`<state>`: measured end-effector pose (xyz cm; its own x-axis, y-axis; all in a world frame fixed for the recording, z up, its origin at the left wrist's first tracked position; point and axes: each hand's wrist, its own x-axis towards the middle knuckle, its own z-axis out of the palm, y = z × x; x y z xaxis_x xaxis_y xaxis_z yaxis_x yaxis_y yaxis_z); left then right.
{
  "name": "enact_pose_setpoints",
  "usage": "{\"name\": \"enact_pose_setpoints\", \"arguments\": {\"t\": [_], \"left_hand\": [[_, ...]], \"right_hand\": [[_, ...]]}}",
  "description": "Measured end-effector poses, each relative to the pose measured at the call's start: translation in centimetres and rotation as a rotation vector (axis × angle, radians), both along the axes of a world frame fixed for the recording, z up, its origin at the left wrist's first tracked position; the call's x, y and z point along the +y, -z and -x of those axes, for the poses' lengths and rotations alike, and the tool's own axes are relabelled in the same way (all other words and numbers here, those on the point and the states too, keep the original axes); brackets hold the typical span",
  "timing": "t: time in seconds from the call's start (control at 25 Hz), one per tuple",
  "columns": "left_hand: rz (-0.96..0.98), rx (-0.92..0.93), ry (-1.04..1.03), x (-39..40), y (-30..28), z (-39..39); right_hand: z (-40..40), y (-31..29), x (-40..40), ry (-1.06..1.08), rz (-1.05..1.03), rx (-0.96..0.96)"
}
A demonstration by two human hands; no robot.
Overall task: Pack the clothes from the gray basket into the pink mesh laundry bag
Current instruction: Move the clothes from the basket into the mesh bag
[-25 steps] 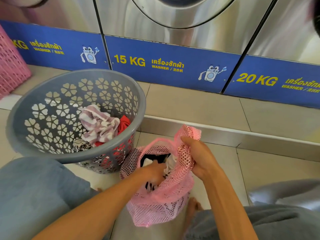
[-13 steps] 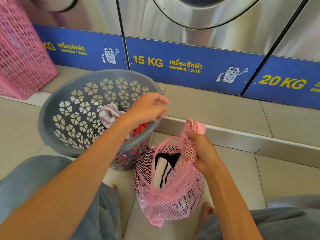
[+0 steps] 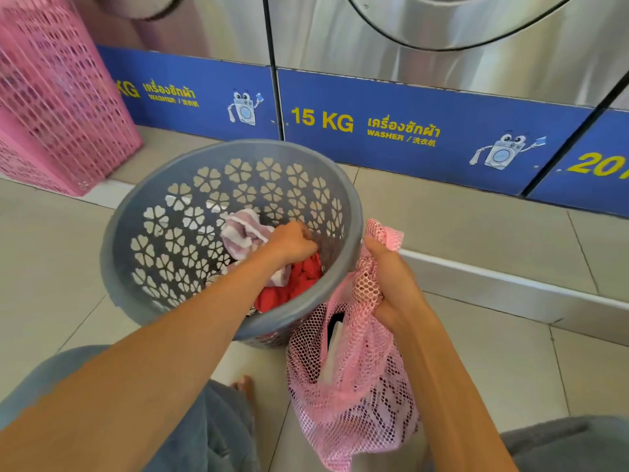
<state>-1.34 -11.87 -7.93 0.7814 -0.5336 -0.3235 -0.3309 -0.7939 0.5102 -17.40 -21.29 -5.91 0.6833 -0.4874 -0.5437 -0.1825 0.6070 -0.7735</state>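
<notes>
The round gray basket with flower-shaped holes stands on the tiled floor. Inside lie a pink-and-white striped cloth and a red garment. My left hand is down in the basket with its fingers closed on the clothes, touching the striped cloth above the red garment. Right of the basket stands the pink mesh laundry bag, with black and white clothes showing through the mesh. My right hand grips the bag's gathered rim and holds its mouth up.
A pink plastic crate stands at the back left. Steel washers with blue "15 KG" panels line the back, on a raised tiled step. My knees in gray-blue cloth and a bare foot are at the bottom.
My left hand left the pink bag, crossed over the basket's rim and dropped inside onto the clothes, closing there. My right hand kept hold of the bag's rim.
</notes>
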Motion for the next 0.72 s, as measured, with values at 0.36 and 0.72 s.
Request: {"name": "enact_pose_setpoints", "arguments": {"t": [0.36, 0.72], "left_hand": [[-0.691, 0.020, 0.178, 3.6, 8.8, -7.1], [-0.182, 0.049, 0.038, 2.1, 7.2, -6.4]], "right_hand": [[-2.8, 1.3, 0.3, 0.026, 0.146, 0.104], [-2.8, 2.5, -0.4, 0.019, 0.059, 0.043]]}}
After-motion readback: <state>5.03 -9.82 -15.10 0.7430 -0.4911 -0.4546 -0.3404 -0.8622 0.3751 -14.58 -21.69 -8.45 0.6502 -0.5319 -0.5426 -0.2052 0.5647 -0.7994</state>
